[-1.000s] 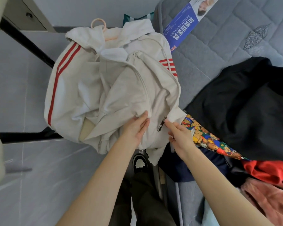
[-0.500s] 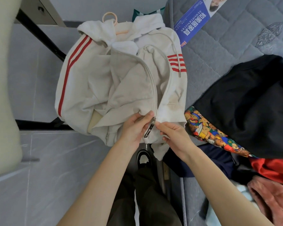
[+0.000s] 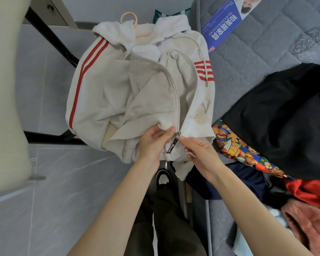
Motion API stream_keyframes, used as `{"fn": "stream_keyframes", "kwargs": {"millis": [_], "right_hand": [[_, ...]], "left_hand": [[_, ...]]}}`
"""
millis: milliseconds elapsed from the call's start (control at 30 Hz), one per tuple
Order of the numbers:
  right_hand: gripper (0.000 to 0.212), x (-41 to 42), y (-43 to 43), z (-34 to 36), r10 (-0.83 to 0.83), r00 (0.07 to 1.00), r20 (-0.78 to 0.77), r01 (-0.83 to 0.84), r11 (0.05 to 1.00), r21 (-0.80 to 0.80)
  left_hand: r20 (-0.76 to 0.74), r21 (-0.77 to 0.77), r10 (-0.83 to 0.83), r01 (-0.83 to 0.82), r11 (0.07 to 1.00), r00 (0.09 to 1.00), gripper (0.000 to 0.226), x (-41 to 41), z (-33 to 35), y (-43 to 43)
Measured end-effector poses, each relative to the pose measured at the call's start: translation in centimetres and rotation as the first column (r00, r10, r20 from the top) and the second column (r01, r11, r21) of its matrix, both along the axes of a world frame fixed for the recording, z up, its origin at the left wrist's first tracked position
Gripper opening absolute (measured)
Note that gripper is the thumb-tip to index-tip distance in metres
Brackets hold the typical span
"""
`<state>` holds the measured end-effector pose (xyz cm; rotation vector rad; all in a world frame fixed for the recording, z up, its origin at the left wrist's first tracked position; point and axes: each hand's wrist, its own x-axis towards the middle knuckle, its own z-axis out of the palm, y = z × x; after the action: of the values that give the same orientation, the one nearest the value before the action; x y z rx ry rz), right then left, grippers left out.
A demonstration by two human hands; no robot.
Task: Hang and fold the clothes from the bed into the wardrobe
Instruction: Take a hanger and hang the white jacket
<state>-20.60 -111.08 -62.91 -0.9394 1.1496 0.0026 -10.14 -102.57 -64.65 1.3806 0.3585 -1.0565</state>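
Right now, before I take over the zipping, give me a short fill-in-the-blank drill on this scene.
1. The cream zip-up hoodie has sleeve stripes coloured ____.
2. The left hand and right hand hold its front edges at the ____ end of the zip.
3. The big garment lying on the grey quilted mattress is ____.
Missing words: red; bottom; black.

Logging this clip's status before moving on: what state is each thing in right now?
White zip hoodie: on the hanger, front unzipped, bottom edges held close together.
Pink hanger: inside the hoodie's shoulders, hook sticking out.
Zip pull: hanging at the hem, between the hands.
Left grip: pinches one hem edge by the zip.
Right grip: pinches the other hem edge.
Black garment: lying unfolded on the mattress.
Bear-print cloth: crumpled, partly under the black garment.
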Motion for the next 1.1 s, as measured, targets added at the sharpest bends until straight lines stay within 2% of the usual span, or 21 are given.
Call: {"fn": "stream_keyframes", "kwargs": {"millis": [100,333,533,733,967,1100], "right_hand": [[0.015,-0.1,0.0,0.0,0.015,0.999,-0.032,-0.016,0.999,-0.04],[0.015,0.2,0.1,0.0,-0.004,0.999,-0.036,0.003,0.999,-0.036],[0.014,0.3,0.0,0.0,-0.032,0.999,-0.044,0.03,0.999,-0.042],[0.014,0.6,0.4,0.0,-0.04,0.998,-0.057,0.038,0.999,-0.039],[0.014,0.6,1.5,-0.4,-0.078,0.993,-0.084,0.078,0.997,-0.009],[0.017,0.6,1.8,-0.6,-0.071,0.994,-0.082,0.073,0.997,0.027]], "left_hand": [[0.067,0.023,0.026,-0.027,0.999,0.997,0.021,-0.1,0.1,-0.1],[0.078,-0.005,0.072,-0.072,0.997,0.994,0.022,-0.4,0.4,-0.3],[0.177,0.024,-0.026,0.022,0.999,0.984,0.018,-0.4,0.3,0.0],[0.315,0.089,-0.184,0.164,0.983,0.931,0.014,0.2,-0.1,0.1],[0.364,0.251,-0.383,0.307,0.918,0.849,0.017,0.6,-0.6,1.0],[0.343,0.277,-0.388,0.302,0.912,0.856,0.014,-0.1,-0.8,2.0]]}}
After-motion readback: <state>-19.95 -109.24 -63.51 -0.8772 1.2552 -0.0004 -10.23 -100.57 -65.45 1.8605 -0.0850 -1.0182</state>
